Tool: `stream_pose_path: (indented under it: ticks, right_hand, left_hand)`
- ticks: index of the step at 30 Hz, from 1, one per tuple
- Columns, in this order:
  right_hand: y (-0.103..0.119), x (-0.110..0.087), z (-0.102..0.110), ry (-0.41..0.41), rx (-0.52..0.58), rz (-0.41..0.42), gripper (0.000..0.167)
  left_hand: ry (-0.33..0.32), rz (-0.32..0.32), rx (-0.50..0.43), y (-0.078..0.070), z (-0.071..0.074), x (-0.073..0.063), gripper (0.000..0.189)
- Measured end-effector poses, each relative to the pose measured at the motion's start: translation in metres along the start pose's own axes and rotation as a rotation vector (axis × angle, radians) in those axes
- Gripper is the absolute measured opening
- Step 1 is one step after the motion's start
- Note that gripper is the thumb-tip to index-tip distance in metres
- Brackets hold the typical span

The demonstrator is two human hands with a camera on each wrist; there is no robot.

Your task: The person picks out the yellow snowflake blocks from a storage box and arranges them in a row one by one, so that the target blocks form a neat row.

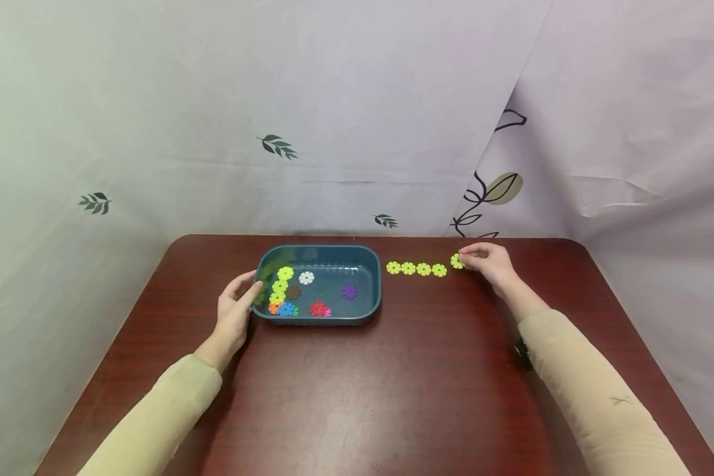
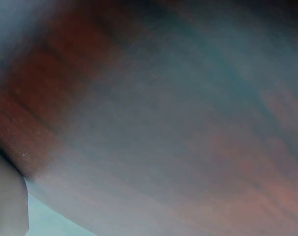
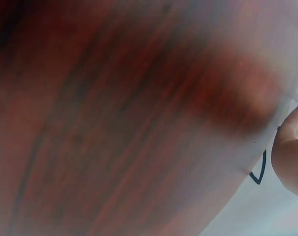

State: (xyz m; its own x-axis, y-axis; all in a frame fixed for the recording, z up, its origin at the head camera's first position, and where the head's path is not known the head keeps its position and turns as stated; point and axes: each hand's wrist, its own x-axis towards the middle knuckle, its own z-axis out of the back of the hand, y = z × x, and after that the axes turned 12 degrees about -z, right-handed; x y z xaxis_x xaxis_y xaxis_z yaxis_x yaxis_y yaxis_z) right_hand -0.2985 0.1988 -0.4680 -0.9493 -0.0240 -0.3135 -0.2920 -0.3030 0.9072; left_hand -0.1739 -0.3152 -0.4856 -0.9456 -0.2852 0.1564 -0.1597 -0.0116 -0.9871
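Note:
My left hand (image 1: 235, 311) grips the left end of a blue plastic basin (image 1: 378, 291), thumb at the rim and fingers along the outer wall. Inside lie several notched snowflake discs: yellow ones (image 1: 279, 285) in a column at the left, a white one (image 1: 306, 277), a brown one (image 1: 294, 292), a purple one (image 1: 350, 291), a red one (image 1: 318, 309) and a blue one (image 1: 286, 309). To the right of the basin, my right hand (image 1: 492, 268) pinches a yellow snowflake disc (image 1: 457, 261) between thumb and fingers, just above or on the table; which, I cannot tell.
A row of several yellow discs (image 1: 424, 269) lies on the dark red wooden table (image 1: 357, 396) between the basin and my right hand. Behind the table's far edge hangs a pale curtain (image 1: 333, 119) with leaf prints. Both wrist views are mostly blurred tabletop.

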Motion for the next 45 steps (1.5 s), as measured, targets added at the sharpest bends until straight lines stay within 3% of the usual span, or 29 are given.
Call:
stream_pose_path:
  ticks: [13, 31, 45]
  right_hand:
    - [-0.0056, -0.0009, -0.0006, 0.031, -0.074, 0.013, 0.038]
    - [-0.0074, 0.0032, -0.0014, -0.098, -0.491, 0.149, 0.021]
    - [-0.0082, 0.0068, -0.0046, -0.107, -0.498, 0.154, 0.019]
  left_hand:
    - [0.006, 0.027, 0.011, 0.0, -0.0014, 0.0004, 0.043]
    - [0.001, 0.036, 0.02, -0.0003, -0.0039, 0.0006, 0.044]
    - [-0.012, 0.056, 0.02, -0.0006, -0.0017, 0.0035, 0.046]
